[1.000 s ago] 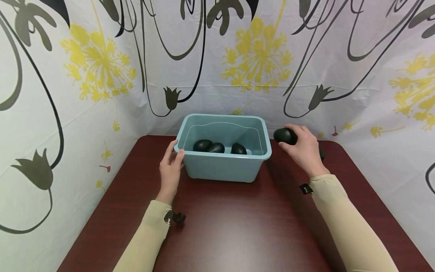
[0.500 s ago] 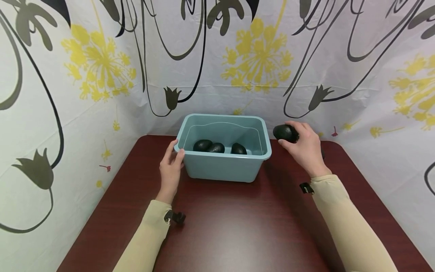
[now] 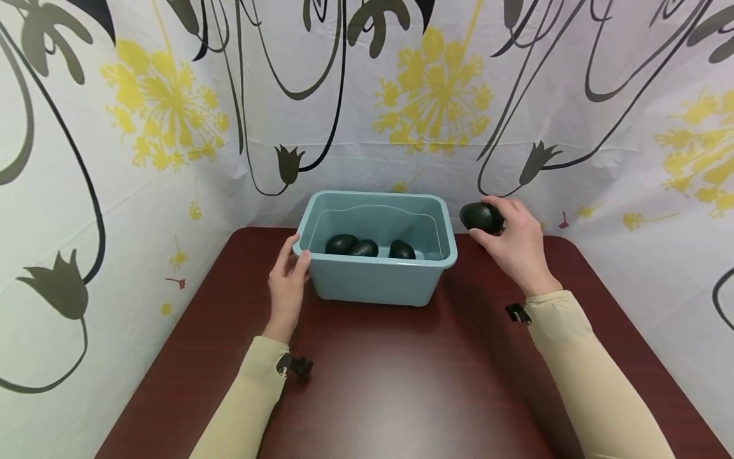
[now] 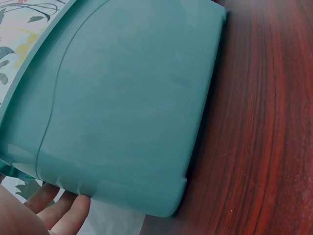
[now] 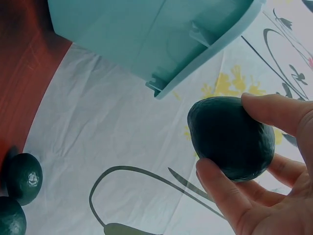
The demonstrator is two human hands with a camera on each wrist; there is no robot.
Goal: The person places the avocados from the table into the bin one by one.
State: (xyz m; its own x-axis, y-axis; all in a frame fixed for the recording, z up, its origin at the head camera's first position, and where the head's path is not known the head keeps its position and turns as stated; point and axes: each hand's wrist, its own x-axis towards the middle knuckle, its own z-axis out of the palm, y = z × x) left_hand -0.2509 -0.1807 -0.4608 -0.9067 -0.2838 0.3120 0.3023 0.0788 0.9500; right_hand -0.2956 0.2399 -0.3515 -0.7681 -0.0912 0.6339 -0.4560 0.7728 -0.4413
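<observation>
A light blue plastic bin [image 3: 373, 282] stands on the table near its far edge. Inside it lie three dark green avocados [image 3: 341, 244]. My left hand [image 3: 287, 290] grips the bin at its front left corner, thumb at the front rim. Its bent fingers [image 4: 73, 213] touch the bin's side in the left wrist view. My right hand [image 3: 520, 248] holds another avocado [image 3: 480, 217] in the air, to the right of the bin and about level with its rim. Thumb and fingers pinch this avocado [image 5: 230, 139] from opposite sides in the right wrist view.
Two more avocados [image 5: 23, 178] lie on the table by its edge in the right wrist view; the right hand hides them in the head view. A white patterned cloth [image 3: 355, 121] hangs behind the dark red table [image 3: 401, 376] and along both its sides.
My right hand has risen a little with the avocado, beside the bin. The left hand and the bin have stayed in place.
</observation>
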